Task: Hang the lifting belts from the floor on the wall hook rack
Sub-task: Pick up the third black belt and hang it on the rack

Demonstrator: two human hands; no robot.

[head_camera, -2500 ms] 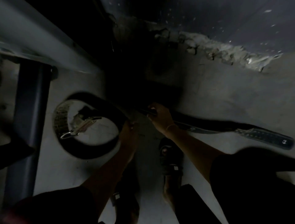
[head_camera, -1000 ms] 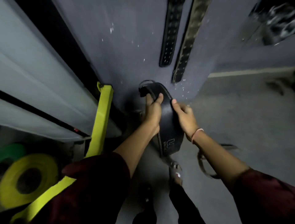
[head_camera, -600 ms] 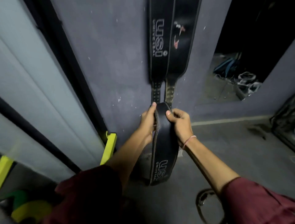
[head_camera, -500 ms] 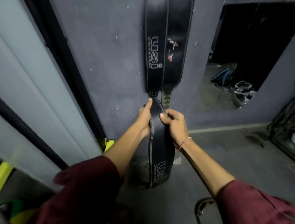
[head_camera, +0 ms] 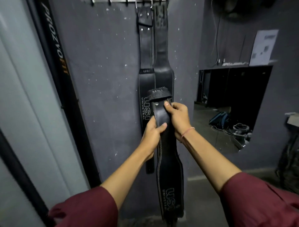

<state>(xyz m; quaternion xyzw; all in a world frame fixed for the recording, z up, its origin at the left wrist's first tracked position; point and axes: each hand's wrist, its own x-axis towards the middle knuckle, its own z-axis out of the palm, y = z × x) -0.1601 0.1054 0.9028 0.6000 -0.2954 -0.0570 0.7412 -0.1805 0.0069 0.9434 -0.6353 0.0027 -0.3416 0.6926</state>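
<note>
The belt [head_camera: 166,145] is held upright in the middle of the frame, narrow strap end up and wide logo end hanging toward the bottom, probably so its top end can be lifted to the hook rack [head_camera: 129,1] along the top edge. Two belts already hanging [head_camera: 155,64] occupy hooks just behind it, so a free hook to the left looks the likely target. The left hand [head_camera: 152,134] is wrapped around the strap, thumb across its front. The right hand [head_camera: 178,116] sits higher, pinching the strap just below the folded tip with its thumb by a rivet. Both forearms reach forward and up from the lower corners
</note>
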